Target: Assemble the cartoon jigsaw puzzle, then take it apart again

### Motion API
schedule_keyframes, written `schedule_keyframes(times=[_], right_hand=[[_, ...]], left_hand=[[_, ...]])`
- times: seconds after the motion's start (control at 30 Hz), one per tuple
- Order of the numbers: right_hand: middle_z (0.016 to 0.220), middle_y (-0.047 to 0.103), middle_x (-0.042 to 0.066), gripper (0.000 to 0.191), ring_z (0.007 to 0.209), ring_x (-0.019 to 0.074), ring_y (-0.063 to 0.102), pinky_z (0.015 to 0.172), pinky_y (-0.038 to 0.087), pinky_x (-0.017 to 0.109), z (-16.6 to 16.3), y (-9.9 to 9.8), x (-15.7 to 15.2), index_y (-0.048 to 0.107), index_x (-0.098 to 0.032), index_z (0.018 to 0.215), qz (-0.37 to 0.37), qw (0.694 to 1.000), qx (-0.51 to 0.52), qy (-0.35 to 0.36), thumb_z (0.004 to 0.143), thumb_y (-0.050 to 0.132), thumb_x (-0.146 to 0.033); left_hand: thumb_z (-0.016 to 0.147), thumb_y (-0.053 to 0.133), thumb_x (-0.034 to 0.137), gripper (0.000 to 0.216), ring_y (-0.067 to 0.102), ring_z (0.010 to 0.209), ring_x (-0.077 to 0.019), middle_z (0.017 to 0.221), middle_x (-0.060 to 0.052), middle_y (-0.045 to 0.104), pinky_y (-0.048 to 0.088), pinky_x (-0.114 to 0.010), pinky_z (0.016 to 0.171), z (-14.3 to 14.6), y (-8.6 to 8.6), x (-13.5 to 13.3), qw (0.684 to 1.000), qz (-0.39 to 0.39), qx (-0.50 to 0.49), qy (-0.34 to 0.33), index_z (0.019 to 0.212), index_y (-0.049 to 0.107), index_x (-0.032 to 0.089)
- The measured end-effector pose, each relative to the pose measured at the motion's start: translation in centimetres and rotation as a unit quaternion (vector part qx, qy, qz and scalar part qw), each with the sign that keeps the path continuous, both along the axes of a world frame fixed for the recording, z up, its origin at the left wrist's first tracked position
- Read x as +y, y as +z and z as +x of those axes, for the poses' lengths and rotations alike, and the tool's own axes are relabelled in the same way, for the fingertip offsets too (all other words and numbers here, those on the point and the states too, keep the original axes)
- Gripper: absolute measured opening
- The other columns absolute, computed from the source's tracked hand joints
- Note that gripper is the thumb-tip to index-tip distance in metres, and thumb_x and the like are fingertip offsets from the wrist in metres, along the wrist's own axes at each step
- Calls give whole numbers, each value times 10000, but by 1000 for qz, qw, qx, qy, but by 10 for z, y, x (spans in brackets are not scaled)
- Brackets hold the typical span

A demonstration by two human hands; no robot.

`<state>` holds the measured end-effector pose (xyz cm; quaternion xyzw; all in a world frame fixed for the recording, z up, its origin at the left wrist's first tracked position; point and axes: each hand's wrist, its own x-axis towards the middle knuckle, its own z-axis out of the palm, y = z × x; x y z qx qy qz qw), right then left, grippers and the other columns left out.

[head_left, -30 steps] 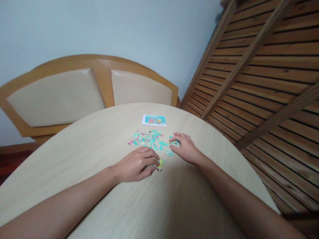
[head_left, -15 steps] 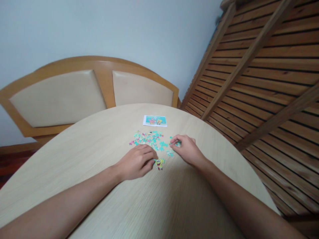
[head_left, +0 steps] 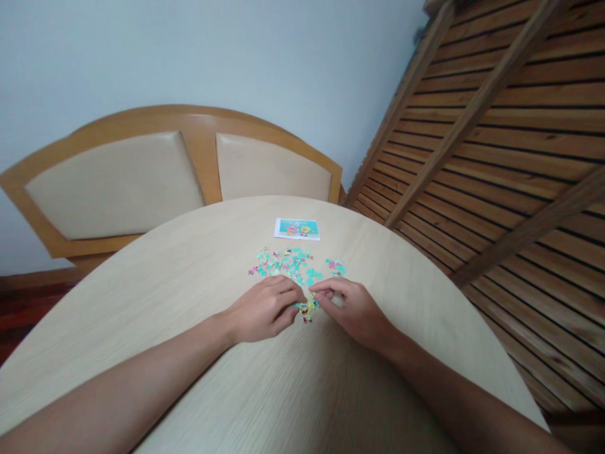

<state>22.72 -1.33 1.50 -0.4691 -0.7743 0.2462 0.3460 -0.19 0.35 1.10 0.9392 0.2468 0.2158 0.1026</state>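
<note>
Pale blue wall (head_left: 236, 57), one. Slatted wooden partition (head_left: 510, 151), one, at right. Round-edged pale wood table (head_left: 142, 302), one. Seat back (head_left: 201, 145), one; cream panels, two. Hands, two: left hand (head_left: 267, 309), fingers curled beside the yellow puzzle section (head_left: 306, 310); right hand (head_left: 352, 309), thumb and forefinger nearly together above it; whether either grips anything cannot be told. Loose puzzle pieces (head_left: 297, 260), uncountable, beyond the hands. Picture card (head_left: 297, 229), one, farthest. Small side cluster (head_left: 336, 267), one. Yellow section, one, between the hands.

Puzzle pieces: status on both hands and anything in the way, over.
Left hand beside yellow cluster, right hand at its upper-right edge. Both grips unclear. Loose pieces lie beyond; hands partly block view.
</note>
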Motion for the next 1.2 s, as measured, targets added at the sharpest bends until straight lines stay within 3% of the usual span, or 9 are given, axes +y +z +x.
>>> schedule_keyframes(times=[0.6,0.73,0.97,1.2], right_hand=[[800,771,-10,146,750,177,670,707,482,302,6,10,-8,793,-261,884,-28,995,-89,33,873,654,-220],[815,773,-7,140,755,178,666,705,481,302,8,10,-9,798,-259,889,-36,994,-96,23,874,664,-221],[849,773,24,119,776,181,687,735,508,306,10,5,-7,793,-216,901,-49,995,-89,-20,853,685,-200],[852,771,21,117,766,172,690,732,517,301,10,2,-6,786,-211,899,-55,995,-75,-19,850,680,-201]], left_hand=[[967,477,182,223,606,1056,-230,1105,-86,666,488,-406,967,-1,0,-2,1000,-16,-3,-8,1105,651,180],[971,482,183,260,612,1055,-230,1118,-84,664,491,-404,953,-2,1,-3,1000,-11,4,-19,1167,653,185],[964,497,188,226,619,1046,-229,1112,-81,663,493,-403,941,-2,2,-1,999,-15,4,-30,1082,690,193],[956,517,181,238,608,1059,-226,1134,-78,658,492,-397,950,-2,1,-1,999,-20,6,-43,1121,687,205]])
